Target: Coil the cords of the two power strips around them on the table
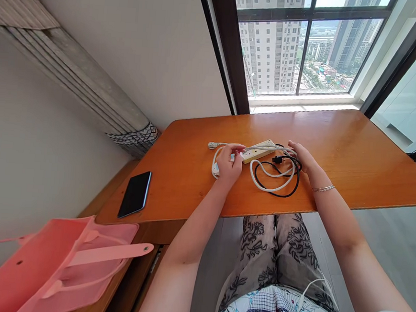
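A cream-coloured power strip (258, 152) lies at a slant on the wooden desk. My left hand (230, 163) is closed around its left end, partly hiding it and the white pieces under the fingers. A white plug (213, 146) on a cord lies just beyond that hand. To the right, the loops of a white cable (263, 188) and a black cable (287, 196) overlap, with a black plug (277, 159) among them. My right hand (304, 159) curls around the right side of these loops, holding the white cable; its thumb is mostly hidden.
A dark phone (135, 194) lies at the desk's left side. Below it, an open pink bag (56, 259) with a strap sits at the front left corner. The wooden desk (185, 173) stands against a window (303, 48), and a tied curtain (91, 79) hangs at left.
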Motion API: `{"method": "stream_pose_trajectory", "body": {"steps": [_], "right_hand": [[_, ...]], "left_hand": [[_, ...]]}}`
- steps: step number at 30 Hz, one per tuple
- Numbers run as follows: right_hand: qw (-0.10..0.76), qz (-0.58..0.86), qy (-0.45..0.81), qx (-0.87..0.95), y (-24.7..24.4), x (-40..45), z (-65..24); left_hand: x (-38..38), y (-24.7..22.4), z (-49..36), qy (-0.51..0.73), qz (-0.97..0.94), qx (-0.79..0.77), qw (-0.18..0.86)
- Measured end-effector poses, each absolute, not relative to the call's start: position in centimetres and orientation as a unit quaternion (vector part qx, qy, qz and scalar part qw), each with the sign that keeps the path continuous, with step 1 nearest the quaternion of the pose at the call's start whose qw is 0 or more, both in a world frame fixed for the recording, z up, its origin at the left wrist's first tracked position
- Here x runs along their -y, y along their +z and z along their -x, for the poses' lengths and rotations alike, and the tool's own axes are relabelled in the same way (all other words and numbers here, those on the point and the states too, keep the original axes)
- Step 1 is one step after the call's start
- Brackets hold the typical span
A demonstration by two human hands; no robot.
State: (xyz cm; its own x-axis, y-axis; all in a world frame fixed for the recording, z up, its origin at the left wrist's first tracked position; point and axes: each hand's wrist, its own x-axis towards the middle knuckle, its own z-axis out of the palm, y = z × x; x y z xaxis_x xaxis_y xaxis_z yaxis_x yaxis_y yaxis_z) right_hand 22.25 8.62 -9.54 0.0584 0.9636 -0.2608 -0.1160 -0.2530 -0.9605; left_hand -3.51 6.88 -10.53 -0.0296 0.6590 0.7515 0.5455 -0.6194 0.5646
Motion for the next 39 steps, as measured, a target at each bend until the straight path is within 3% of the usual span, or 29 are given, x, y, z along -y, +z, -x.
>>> {"method": "stream_pose_trajectory", "body": {"steps": [3, 8, 11, 19, 24, 33, 39], "right_hand": [[0.41, 0.543, 0.614, 0.4, -9.3, -8.3, -22.1], [0.358, 0.546, 0.64, 0.405, -9.0, -8.0, -22.0], [0.338, 0.54, 0.649, 0.415, -9.2, -8.1, -22.2], [0.276, 0.423, 0.78, 0.369, -9.3, -8.1, -22.5], [0.405, 0.365, 0.784, 0.295, -9.8, -8.6, -21.6], [0.703, 0.34, 0.612, 0.123, -9.8, -11.1, -23.2], [0.775, 0.334, 0.531, 0.072, -9.4, -11.7, -26.8]], "left_hand": [[-7.0, -8.8, 2.5, 0.498, -0.753, -0.426, 0.057], [-7.5, -6.1, 0.8, 0.255, -0.847, -0.444, 0.144], [-8.0, -5.3, 0.2, 0.172, -0.854, -0.463, 0.163], [-8.6, -5.8, -0.9, 0.236, -0.864, -0.412, 0.169], [-7.9, -6.2, -0.6, 0.293, -0.862, -0.376, 0.173], [-6.4, -6.1, 0.8, 0.355, -0.839, -0.36, 0.199], [-6.1, -6.8, 3.3, 0.359, -0.838, -0.375, 0.166]]}}
